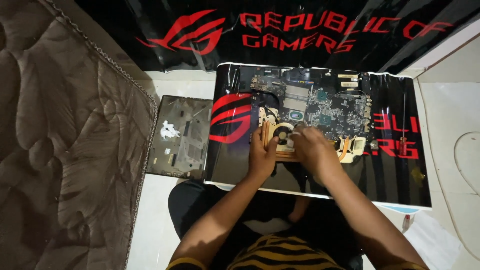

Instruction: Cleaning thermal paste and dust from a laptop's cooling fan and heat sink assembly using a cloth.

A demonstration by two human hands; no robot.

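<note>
A bare laptop motherboard [325,102] lies on a glossy black mat with red markings [235,150]. At its near edge sits a copper heat pipe assembly [350,146] with a fan. My left hand [261,152] grips the left end of that assembly, fingers around a copper pipe. My right hand [312,149] presses a small white wad [292,139] against the fan area; the fingers hide most of the wad.
A grey laptop bottom cover [181,137] with a crumpled white tissue [168,131] lies left of the mat. A red-handled screwdriver [403,135] rests on the mat's right side. A quilted mattress [65,140] fills the left; a black banner [300,30] hangs behind.
</note>
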